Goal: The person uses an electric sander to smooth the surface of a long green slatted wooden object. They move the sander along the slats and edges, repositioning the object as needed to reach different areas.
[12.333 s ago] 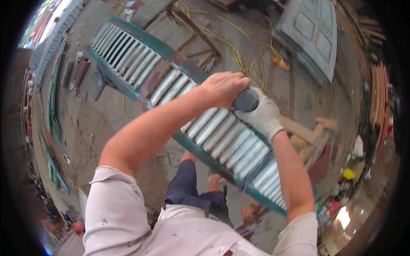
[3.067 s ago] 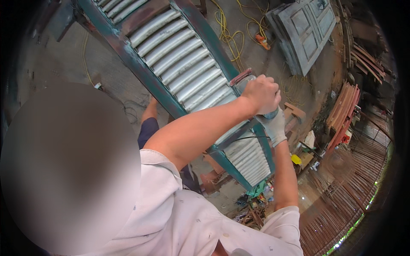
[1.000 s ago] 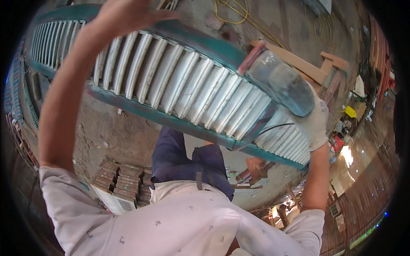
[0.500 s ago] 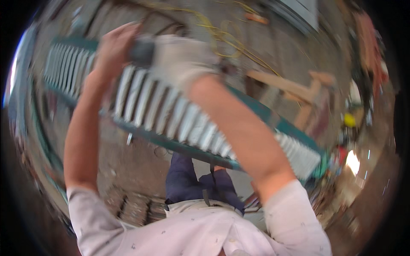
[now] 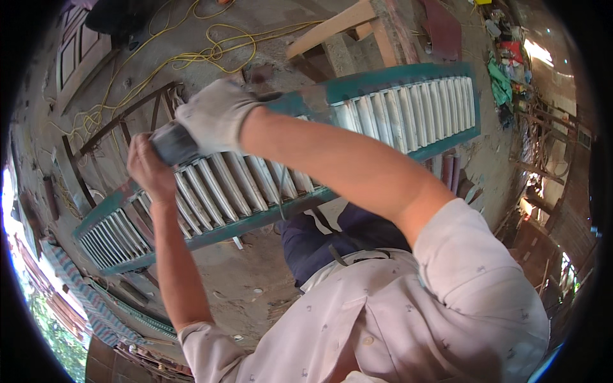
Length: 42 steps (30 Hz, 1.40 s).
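Note:
A long louvered shutter [image 5: 402,112] with a green frame and pale, scraped-looking slats lies across in front of me. Over its left half my right hand [image 5: 214,118], in a whitish glove, is wrapped round a dark grey, boxy hand tool [image 5: 174,143]; its working end is hidden, so its exact kind does not show. My bare left hand [image 5: 150,167] grips the tool's other end, above the slats. A thin dark cord [image 5: 281,191] hangs over the slats near my right forearm.
A yellow cable [image 5: 220,54] lies in loops on the floor beyond the shutter. Behind the shutter stand a wooden trestle [image 5: 338,29] and, farther left, a rusty metal frame [image 5: 118,121]. Mixed clutter, including a green cloth [image 5: 500,83], lines the right side.
My view has swung, so the shutter's right end now sits higher in the picture. Both hands, still on the tool, appear lower and farther left along the slats.

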{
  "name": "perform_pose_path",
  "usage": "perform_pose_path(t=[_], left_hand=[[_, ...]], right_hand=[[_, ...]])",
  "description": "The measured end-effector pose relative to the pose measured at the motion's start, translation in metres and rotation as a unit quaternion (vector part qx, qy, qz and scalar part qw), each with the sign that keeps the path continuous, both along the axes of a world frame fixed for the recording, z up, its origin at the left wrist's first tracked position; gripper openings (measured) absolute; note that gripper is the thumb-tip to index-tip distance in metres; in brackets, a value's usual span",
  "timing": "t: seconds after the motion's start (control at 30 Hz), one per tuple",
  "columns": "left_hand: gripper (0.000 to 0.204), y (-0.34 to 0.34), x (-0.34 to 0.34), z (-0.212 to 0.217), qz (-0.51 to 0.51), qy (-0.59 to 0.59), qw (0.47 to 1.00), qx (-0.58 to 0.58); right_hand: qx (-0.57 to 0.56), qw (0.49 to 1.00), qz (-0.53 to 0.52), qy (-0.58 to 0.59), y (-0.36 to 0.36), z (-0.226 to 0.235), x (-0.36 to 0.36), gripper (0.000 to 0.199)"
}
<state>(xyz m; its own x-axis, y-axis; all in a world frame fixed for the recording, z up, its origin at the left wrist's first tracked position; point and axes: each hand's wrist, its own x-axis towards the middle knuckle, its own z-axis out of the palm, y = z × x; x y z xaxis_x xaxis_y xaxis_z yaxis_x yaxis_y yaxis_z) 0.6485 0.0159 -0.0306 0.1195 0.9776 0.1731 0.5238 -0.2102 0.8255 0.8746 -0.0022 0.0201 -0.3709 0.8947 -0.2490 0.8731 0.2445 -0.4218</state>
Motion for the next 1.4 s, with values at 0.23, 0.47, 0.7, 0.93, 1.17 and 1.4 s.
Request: perform_pose_path(t=[0.23,0.47,0.7,0.93,1.17,1.4], left_hand=[[0.033,-0.051,0.180,0.016,-0.063,0.046,0.996,-0.050],[0.058,-0.059,0.337,0.057,-0.402,0.188,0.894,-0.070],[0.078,-0.051,0.410,0.073,-0.442,0.270,0.853,-0.070],[0.070,-0.035,0.334,0.095,-0.430,0.393,0.813,0.022],[0.062,-0.072,0.389,0.074,-0.435,0.277,0.856,0.041],[0.061,-0.118,0.547,0.069,-0.448,0.255,0.856,0.023]], right_hand=[[0.001,0.997,-0.034,-0.068,-0.063,0.010,0.173,0.044],[-0.002,0.980,-0.084,-0.182,-0.128,0.011,0.337,0.059],[0.011,0.963,-0.202,-0.179,-0.149,0.013,0.374,0.041],[0.033,0.977,-0.204,-0.055,-0.118,-0.011,0.274,0.023],[0.075,0.983,-0.164,-0.036,-0.142,-0.015,0.345,0.018],[0.089,0.972,-0.179,-0.124,-0.201,-0.003,0.508,0.019]])
